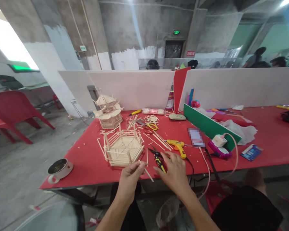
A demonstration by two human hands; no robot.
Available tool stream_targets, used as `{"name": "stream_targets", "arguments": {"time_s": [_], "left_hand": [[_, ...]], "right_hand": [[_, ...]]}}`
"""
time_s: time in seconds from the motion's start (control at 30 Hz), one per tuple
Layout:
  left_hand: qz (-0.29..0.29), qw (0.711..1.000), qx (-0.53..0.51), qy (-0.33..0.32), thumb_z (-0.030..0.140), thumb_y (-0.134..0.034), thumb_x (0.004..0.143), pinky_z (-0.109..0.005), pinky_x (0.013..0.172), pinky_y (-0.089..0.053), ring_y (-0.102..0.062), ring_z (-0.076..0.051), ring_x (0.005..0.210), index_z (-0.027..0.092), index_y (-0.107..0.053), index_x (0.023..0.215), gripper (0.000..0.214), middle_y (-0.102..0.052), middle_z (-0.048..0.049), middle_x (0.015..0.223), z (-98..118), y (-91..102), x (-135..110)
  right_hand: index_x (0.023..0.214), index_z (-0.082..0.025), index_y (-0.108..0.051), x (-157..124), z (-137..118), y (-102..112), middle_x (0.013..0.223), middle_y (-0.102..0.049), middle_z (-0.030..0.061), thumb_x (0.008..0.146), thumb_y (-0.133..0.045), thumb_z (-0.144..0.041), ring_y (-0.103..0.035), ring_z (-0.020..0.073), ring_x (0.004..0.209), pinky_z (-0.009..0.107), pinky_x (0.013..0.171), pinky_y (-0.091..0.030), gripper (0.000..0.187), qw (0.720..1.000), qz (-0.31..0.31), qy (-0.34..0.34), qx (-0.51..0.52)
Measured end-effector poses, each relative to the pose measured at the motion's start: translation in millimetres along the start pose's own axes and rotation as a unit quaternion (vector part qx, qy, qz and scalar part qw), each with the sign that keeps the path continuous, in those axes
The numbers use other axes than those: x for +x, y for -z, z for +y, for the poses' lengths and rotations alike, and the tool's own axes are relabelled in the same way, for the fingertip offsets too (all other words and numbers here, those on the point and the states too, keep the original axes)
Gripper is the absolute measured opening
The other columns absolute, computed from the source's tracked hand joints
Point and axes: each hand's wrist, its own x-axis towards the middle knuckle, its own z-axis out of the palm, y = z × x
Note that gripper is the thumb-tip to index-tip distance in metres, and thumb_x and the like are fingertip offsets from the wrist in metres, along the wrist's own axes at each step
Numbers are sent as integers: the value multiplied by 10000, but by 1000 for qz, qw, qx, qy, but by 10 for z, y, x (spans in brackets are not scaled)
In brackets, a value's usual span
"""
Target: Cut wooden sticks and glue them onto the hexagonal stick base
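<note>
My left hand is closed in a pinch on a thin wooden stick at the table's front edge, just in front of a hexagonal stick frame. My right hand lies palm down over the black-and-yellow pliers, fingers curled around their handles. A yellow glue gun lies just beyond that hand. Farther back stands a finished stick pagoda. Loose sticks and scissors lie scattered between them.
The red table holds a small metal bowl at its left corner, a charger with pink cable, a green board and white paper. White partitions close the back. A red chair stands left.
</note>
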Motion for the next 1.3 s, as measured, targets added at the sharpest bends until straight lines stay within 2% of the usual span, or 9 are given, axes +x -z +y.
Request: {"name": "stream_targets", "arguments": {"time_s": [0.07, 0.17, 0.27, 0.37, 0.5, 0.6, 0.7, 0.83, 1.3], "left_hand": [[-10, 1000, -22, 12, 475, -781, 723, -230, 633, -457, -549, -119, 635, 151, -776, 789, 331, -634, -16, 651, -32, 33, 23], [-19, 999, -48, 15, 462, -773, 736, -240, 628, -474, -564, -127, 634, 142, -751, 724, 321, -643, -22, 658, -70, 79, 68], [13, 1000, -23, -15, 434, -756, 763, -238, 626, -477, -572, -130, 650, 145, -762, 798, 291, -653, -23, 691, -83, 155, 91], [81, 987, 79, -115, 394, -722, 808, -232, 597, -471, -561, -125, 642, 170, -745, 1019, 308, -636, -15, 739, -56, 263, 83], [146, 920, 230, -283, 302, -680, 857, -231, 597, -495, -551, -88, 615, 213, -681, 1129, 286, -624, -62, 1046, 3, 407, 130], [107, 897, 306, -301, 308, -674, 864, -235, 562, -507, -529, -55, 546, 237, -587, 1271, 422, -558, -120, 1311, 46, 494, 251], [46, 892, 359, -272, 369, -713, 830, -246, 568, -523, -542, -61, 521, 234, -547, 1324, 539, -580, -133, 1327, 94, 561, 372], [12, 892, 379, -245, 397, -722, 815, -246, 562, -518, -543, -70, 504, 218, -613, 1237, 471, -642, -119, 1247, 125, 608, 446], [2, 906, 350, -239, 288, -619, 890, -216, 522, -423, -516, -78, 510, 196, -688, 975, 143, -712, -31, 924, 147, 580, 494]], "right_hand": [[1213, -246, -664, -55, -190, 53, 1150, -666, 93, 870, -622, -465, -594, 265, 1074, 392, 916, -450, 410, 987, -51, 50, 145], [1112, -251, -718, -83, -451, 78, 930, -724, 39, 924, -570, -435, -649, 187, 835, 285, 734, -488, 302, 936, -139, 64, 318], [919, -227, -765, -10, -583, 15, 803, -719, 28, 905, -604, -433, -636, 173, 767, 263, 677, -468, 262, 925, -125, 49, 356], [807, -205, -734, 147, -629, -97, 669, -668, 5, 864, -642, -471, -584, 133, 605, 235, 555, -446, 287, 903, -124, -12, 412], [805, -169, -675, 441, -693, -283, 518, -577, -40, 716, -752, -533, -474, 83, 402, 179, 345, -321, 382, 791, -125, -173, 573], [768, -140, -668, 632, -747, -411, 540, -590, -36, 570, -856, -475, -545, 88, 446, 148, 328, -321, 431, 728, -124, -224, 636], [747, -129, -668, 727, -786, -489, 560, -602, -36, 539, -882, -434, -565, 81, 454, 136, 338, -358, 427, 697, -128, -245, 662], [735, -129, -669, 753, -825, -521, 546, -606, -36, 548, -885, -423, -570, 81, 450, 136, 348, -390, 410, 680, -128, -247, 678], [725, -135, -668, 764, -877, -549, 579, -640, -18, 541, -892, -414, -608, 94, 480, 138, 375, -409, 402, 660, -119, -265, 693]]}}
